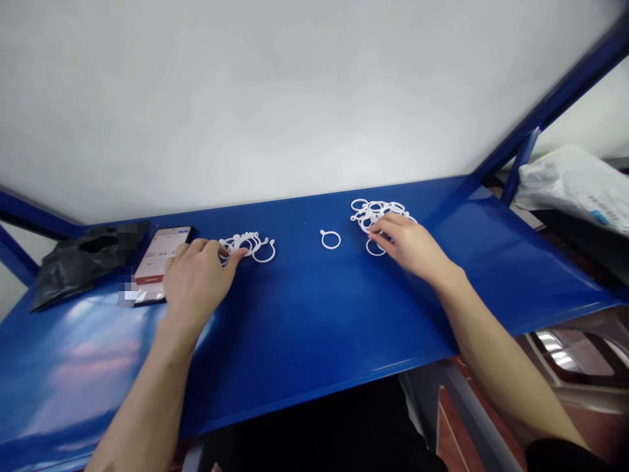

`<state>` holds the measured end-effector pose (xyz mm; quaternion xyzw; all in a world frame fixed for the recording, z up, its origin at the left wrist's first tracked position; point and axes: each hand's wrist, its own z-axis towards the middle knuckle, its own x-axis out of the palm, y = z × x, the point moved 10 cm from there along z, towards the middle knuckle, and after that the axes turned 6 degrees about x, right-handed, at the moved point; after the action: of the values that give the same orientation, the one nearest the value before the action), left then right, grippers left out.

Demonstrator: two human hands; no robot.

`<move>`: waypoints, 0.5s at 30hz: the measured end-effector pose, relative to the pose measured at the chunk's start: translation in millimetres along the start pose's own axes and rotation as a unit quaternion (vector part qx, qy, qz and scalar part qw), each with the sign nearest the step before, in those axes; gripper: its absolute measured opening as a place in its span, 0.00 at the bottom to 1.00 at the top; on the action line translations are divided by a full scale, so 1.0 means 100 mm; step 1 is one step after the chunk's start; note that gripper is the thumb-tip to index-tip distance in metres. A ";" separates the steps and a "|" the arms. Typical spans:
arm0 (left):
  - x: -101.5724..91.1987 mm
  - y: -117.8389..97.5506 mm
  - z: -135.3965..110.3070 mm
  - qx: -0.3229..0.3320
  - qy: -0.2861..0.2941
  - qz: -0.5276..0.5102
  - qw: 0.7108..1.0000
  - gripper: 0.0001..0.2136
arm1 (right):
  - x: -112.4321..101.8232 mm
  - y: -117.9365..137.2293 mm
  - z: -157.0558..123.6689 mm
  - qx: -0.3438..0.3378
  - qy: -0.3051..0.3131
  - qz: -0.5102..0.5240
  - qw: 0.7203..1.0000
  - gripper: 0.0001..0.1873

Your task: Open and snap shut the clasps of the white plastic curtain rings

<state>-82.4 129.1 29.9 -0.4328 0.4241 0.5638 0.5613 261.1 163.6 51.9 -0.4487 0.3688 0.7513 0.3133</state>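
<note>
White curtain rings, each with a small eyelet, lie in two groups on a blue tabletop. My left hand rests at the left group of rings, its thumb and curled fingers closed around the near left edge of the overlapping rings. One single ring lies apart between the groups. At the right, my right hand reaches over the larger ring pile. Its thumb and forefinger pinch at the top of one ring on the near side of that pile. The fingers partly hide both groups.
A phone with a lit screen lies left of my left hand, beside a black plastic bag. A pale wall rises behind the table. Blue frame bars and a white plastic package stand at the right.
</note>
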 end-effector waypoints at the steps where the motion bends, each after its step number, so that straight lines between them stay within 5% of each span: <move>1: -0.02 -0.02 0.00 0.000 -0.014 -0.013 1.000 0.23 | -0.06 -0.10 0.00 0.020 -0.003 -0.006 1.000 0.10; 4: 0.03 -0.20 -0.02 0.050 -0.025 -0.058 0.997 0.24 | -0.11 -0.28 -0.02 0.042 0.031 0.005 0.999 0.09; 9: 0.34 -0.48 -0.10 0.143 0.043 -0.044 0.988 0.28 | 0.01 -0.22 -0.06 0.005 0.097 0.018 0.995 0.09; 15: 0.24 -0.47 -0.08 0.129 0.004 -0.046 0.991 0.19 | 0.26 -0.16 -0.12 0.016 0.170 -0.018 0.985 0.05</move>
<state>-34.8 128.4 4.6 -0.3779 0.4749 0.4760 0.6365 269.4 165.7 19.9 -0.5716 0.4202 0.6525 0.2664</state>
